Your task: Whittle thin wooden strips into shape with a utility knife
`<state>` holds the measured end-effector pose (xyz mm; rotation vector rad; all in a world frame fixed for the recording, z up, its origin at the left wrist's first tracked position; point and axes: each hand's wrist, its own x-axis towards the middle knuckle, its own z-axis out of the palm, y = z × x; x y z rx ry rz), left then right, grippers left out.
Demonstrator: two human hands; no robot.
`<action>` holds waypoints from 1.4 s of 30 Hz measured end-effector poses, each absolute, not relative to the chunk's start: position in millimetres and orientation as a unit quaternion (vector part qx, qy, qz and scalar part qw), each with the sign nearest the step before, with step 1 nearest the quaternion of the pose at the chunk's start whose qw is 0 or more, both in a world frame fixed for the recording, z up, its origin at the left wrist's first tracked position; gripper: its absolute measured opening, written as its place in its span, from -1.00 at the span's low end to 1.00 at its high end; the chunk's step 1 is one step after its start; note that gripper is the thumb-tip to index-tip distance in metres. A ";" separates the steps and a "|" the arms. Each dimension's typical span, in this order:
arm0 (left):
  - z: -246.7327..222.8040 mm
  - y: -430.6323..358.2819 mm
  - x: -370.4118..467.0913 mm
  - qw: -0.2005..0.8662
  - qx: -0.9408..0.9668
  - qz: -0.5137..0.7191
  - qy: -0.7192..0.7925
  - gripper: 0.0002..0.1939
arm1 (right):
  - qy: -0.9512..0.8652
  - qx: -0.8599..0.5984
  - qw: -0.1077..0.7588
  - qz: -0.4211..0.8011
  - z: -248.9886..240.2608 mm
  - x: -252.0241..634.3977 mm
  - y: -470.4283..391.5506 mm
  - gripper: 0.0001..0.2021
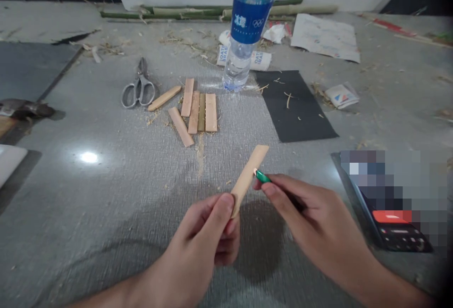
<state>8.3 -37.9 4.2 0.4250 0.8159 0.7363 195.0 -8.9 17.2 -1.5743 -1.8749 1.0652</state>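
Note:
My left hand [210,232] pinches the lower end of a pale bamboo strip [249,171] between thumb and fingers, the strip slanting up to the right. A green pencil [262,176] with a light tip is gripped in my right hand [311,213]; its tip touches or nearly touches the strip's right edge, and the rest of it is hidden by the fingers. Beyond my hands lie several flat bamboo strips [211,112] side by side. One strip with a rounded end [164,98] rests beside grey-handled scissors [139,86].
A clear water bottle [252,15] with a blue label stands at the back. Black sandpaper [295,105] lies right of it, and a phone [399,235] near my right arm. A hammer [26,108] is at the left. Green bamboo stalks [184,14], wrappers and shavings lie along the back.

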 end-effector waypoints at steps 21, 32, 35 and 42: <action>-3.0 -42.1 6.2 0.784 0.277 0.379 0.407 -0.56 | -0.772 -0.495 0.110 0.383 7.4 188.1 -22.2 -0.64; 3.4 -46.5 6.1 0.828 0.258 0.354 0.351 -0.53 | -0.719 -0.604 0.188 0.288 9.8 191.9 -5.8 -0.58; 8.3 -49.1 3.2 0.836 0.282 0.338 0.329 -0.51 | -0.713 -0.615 0.205 0.267 14.0 199.0 3.0 -0.60; 14.3 -43.6 -0.6 0.622 0.558 0.312 0.453 -0.60 | -0.484 -0.555 0.350 0.578 8.1 202.8 -3.5 -0.56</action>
